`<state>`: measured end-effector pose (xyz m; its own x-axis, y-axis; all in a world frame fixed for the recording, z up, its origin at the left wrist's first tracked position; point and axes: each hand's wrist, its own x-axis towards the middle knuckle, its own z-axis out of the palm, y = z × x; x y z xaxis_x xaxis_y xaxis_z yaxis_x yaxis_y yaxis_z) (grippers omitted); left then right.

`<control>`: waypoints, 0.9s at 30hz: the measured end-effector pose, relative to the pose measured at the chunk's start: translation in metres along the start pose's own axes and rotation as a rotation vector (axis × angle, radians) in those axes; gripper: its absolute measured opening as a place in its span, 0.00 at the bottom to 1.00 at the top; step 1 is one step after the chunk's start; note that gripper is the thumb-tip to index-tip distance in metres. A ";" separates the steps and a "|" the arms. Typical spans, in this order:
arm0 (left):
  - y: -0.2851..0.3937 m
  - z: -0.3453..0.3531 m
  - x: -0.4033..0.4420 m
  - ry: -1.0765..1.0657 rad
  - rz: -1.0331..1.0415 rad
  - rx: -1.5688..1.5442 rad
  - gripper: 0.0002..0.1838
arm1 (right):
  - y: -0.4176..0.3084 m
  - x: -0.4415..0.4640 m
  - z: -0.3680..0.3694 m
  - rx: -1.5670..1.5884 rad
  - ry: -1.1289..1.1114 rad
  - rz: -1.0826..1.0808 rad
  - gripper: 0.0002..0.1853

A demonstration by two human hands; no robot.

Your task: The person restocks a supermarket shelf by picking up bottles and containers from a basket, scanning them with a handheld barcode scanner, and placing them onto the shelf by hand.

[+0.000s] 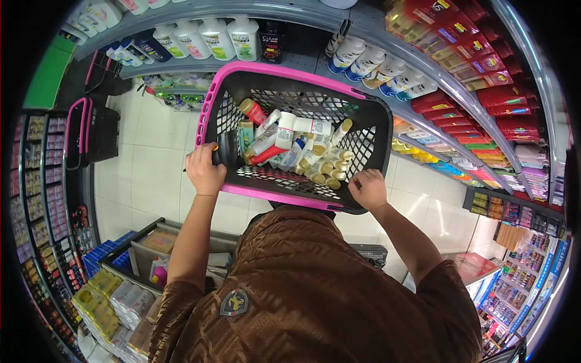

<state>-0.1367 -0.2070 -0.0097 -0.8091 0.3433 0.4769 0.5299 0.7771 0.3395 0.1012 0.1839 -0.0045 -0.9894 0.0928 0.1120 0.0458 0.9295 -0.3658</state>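
A black shopping basket with a pink rim (266, 195) is in front of my body, tilted so that I look down into it. Inside lie several bottles and tubes in a loose pile, among them a white bottle (311, 126), a red bottle (253, 111) and gold-capped bottles (317, 176). My left hand (206, 172) is closed on the basket's near left edge. A dark object (227, 149) is right beside its fingers; I cannot tell what it is. At the near right corner, my right hand (368, 189) has its fingers curled over the rim.
Beyond the basket a shelf (296, 71) holds pump bottles (216, 40) and several white-and-blue bottles (365, 63). Red packs (460, 36) fill the right-hand shelves. More baskets (100, 130) stand at the left. Stacked goods (112, 305) are at my lower left, above the tiled floor (158, 175).
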 end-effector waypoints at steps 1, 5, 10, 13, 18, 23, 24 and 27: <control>-0.001 0.000 0.000 0.001 0.000 -0.001 0.23 | 0.000 -0.001 0.000 0.003 -0.003 0.002 0.07; 0.000 0.000 0.000 -0.039 -0.014 -0.012 0.24 | 0.001 0.003 0.000 0.005 -0.005 0.013 0.08; 0.000 -0.003 -0.003 -0.078 0.038 -0.017 0.25 | -0.003 0.008 0.013 -0.314 -0.373 0.105 0.10; 0.002 -0.004 0.004 -0.078 0.048 -0.044 0.25 | 0.002 0.043 0.048 -0.263 -0.441 0.195 0.17; 0.038 -0.044 -0.020 -0.240 -0.193 -0.037 0.22 | 0.038 0.109 0.122 -0.157 -0.430 0.182 0.21; 0.086 -0.086 -0.049 -0.334 -0.455 -0.296 0.15 | 0.073 0.160 0.188 -0.218 -0.544 0.257 0.31; 0.091 -0.091 -0.058 -0.369 -0.536 -0.336 0.15 | 0.080 0.164 0.202 -0.223 -0.529 0.287 0.33; 0.102 -0.099 -0.077 -0.371 -0.654 -0.389 0.14 | 0.092 0.158 0.246 -0.326 -0.495 0.323 0.45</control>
<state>0.0047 -0.2061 0.0691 -0.9782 0.0914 -0.1863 -0.0789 0.6663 0.7415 -0.0845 0.1960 -0.2478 -0.8619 0.2821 -0.4214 0.3126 0.9499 -0.0035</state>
